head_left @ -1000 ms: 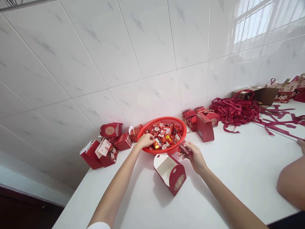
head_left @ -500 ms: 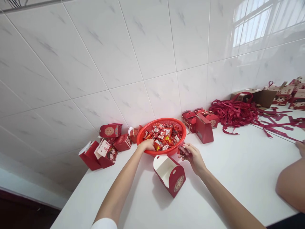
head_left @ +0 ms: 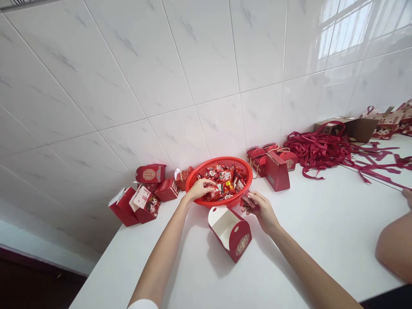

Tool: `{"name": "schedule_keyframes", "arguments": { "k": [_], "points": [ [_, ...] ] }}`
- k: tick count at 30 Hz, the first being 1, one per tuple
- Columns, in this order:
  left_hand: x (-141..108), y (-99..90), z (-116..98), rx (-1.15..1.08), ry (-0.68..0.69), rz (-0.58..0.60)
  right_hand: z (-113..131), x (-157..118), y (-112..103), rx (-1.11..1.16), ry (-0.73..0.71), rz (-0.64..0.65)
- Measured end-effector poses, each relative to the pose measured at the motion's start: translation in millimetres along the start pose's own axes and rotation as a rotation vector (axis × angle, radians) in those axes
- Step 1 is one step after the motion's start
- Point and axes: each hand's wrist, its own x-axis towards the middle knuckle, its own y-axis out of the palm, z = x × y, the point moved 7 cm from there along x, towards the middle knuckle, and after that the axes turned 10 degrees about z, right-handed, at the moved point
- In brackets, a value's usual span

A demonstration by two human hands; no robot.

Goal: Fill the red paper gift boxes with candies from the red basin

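Observation:
A red plastic basket (head_left: pixel 243 195) full of wrapped candies (head_left: pixel 225 176) stands near the wall. My left hand (head_left: pixel 200 189) is over its left side, fingers bent around a red-wrapped candy (head_left: pixel 212 195) among the others. Just right of the basket's front rim, my right hand (head_left: pixel 262 212) grips dark red wrapped candies (head_left: pixel 250 203). Between my forearms sits an open red box (head_left: pixel 230 234) with a white inside; its top flaps stand up and neither hand touches it.
Red boxes (head_left: pixel 151 174) cluster at the left by the wall. Right of the basket are tied boxes (head_left: pixel 257 161), an upright red box (head_left: pixel 277 171), a heap of red ribbons (head_left: pixel 318 148) and a cardboard box (head_left: pixel 360 128). Another person's arm (head_left: pixel 394 244) rests at the right edge.
My left hand has risen a little out of the candies, and its fingers now show at a red candy. My right hand stays in place with its candies.

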Motion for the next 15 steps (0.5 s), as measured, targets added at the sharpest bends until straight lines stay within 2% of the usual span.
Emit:
{"name": "schedule_keyframes", "arguments": {
  "k": [4, 6, 8, 11, 15],
  "points": [
    [-3, -9.5, -4, -0.066, 0.091, -0.137, 1, 0, 0, 0.006, -0.014, 0.010],
    [-11, -11.7, -10, -0.152, 0.136, -0.214, 2, 1, 1, 0.016, -0.030, 0.013],
    [-24, -8.4, -20, -0.237, 0.180, -0.243, 2, 1, 1, 0.026, -0.040, 0.012],
    [-52, 3.5, -43, -0.291, 0.264, -0.207, 1, 1, 2, 0.028, -0.044, 0.007],
    [-87, 29.7, -69, -0.312, 0.284, -0.015, 2, -1, 2, -0.042, -0.066, -0.005]
  ]
}}
